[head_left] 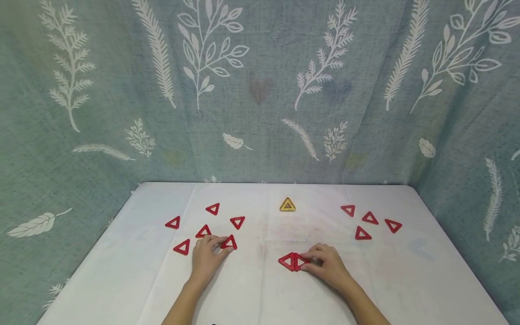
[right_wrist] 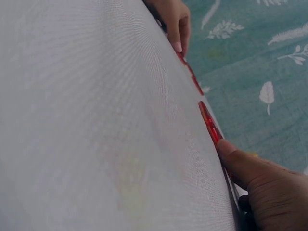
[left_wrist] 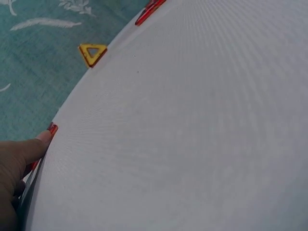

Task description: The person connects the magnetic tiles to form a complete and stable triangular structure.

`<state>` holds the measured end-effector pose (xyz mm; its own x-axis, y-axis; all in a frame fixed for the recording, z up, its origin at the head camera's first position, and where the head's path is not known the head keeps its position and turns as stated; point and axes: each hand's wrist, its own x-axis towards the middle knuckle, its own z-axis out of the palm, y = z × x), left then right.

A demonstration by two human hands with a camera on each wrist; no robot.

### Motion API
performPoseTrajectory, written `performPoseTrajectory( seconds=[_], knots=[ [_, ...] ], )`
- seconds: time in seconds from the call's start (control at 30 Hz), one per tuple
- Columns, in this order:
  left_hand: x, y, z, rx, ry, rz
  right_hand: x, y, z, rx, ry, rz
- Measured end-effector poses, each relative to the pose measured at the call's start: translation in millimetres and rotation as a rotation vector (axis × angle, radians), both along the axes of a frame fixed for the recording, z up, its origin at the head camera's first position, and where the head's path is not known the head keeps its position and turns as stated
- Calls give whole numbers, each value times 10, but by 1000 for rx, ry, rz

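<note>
— Since the head view shows most, start there. Hands?

— Right hand: thumb and finger curled into a narrow pinch on a red hollow plastic triangle, gripped at its outer corner. Straight side against a second red hollow triangle on the white cloth-covered table; together, a diamond. Left hand: also a thumb-and-finger pinch, on a third red triangular frame, well apart from that pair. Lifted or flat, can't tell.

— Others?

— Five loose red triangles around the left hand, four more red triangles far right, one yellow hollow triangle centre back.

— Doing it well?

— My read: lining up two sides. Corner grip suits that, fingertips clear of the seam. Best to push flat and square; pressing one end would probably skew the pair.

— Left wrist view?

— Thumb on the red rim, other fingers mostly cropped or hidden. Yellow one beyond. A light pinch should do; squeezing a thin frame could tip it.

— Right wrist?

— Thumb on the red rim, pieces seen edge-on; left hand up top with its piece. Too low an angle for checking the seam, so judge that from above.
</note>
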<state>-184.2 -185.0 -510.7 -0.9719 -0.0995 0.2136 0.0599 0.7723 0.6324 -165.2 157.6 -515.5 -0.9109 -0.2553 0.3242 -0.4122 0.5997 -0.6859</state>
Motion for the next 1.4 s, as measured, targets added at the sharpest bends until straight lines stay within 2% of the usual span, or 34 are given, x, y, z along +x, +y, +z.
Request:
performPoseTrajectory(
  seconds=[0.17,0.43,0.63,0.9,1.17,1.4],
  knots=[
    [26,43,-12,-18,-7,3,7,3,4,-14,-3,-2],
    [66,131,-27,-36,29,2,12,3,17,-19,-33,-17],
    [88,177,-18,-39,21,-7,20,-16,32,-18,-28,-38],
    [116,213,-22,-25,39,-17,36,-58,31,6,-52,-89],
    [162,312,-13,-3,46,-22,34,-58,31,-10,-19,-78],
    [204,416,19,5,72,-34,34,-73,40,-8,-35,-94]
  ],
)
